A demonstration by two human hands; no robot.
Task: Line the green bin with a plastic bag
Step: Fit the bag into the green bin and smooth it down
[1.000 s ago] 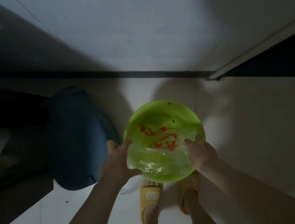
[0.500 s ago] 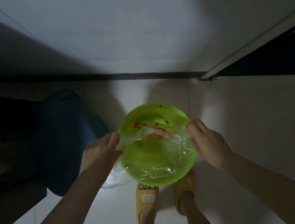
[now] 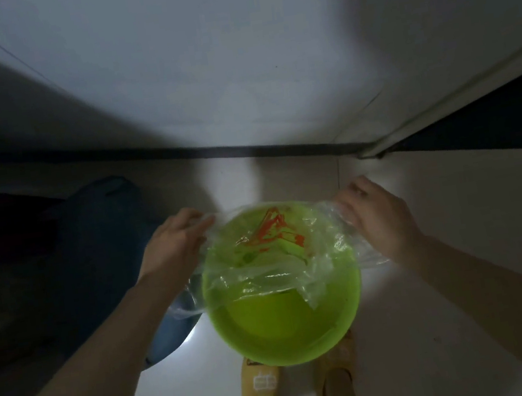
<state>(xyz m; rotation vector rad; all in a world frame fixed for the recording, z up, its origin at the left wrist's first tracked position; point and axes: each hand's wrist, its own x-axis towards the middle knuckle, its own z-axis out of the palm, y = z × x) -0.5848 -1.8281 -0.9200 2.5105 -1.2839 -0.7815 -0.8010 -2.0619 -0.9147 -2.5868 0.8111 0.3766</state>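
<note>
A round green bin point(image 3: 289, 338) stands on the pale tiled floor, seen from above. A clear plastic bag point(image 3: 272, 263) with an orange print lies stretched over the far half of its mouth. My left hand point(image 3: 172, 247) grips the bag at the bin's far-left rim. My right hand point(image 3: 376, 218) grips the bag's other side past the far-right rim. The bag's loose near edge droops across the middle of the opening, and the near half of the bin's inside is bare.
A dark blue bag or cushion point(image 3: 107, 259) sits left of the bin, touching it. My feet in yellow slippers point(image 3: 260, 392) stand just behind the bin. A white wall with a dark baseboard point(image 3: 246, 149) runs beyond, with a door frame point(image 3: 441, 108) at right.
Both hands have moved apart and toward the far rim, pulling the bag wider over the bin's far edge. The camera has shifted closer over the bin.
</note>
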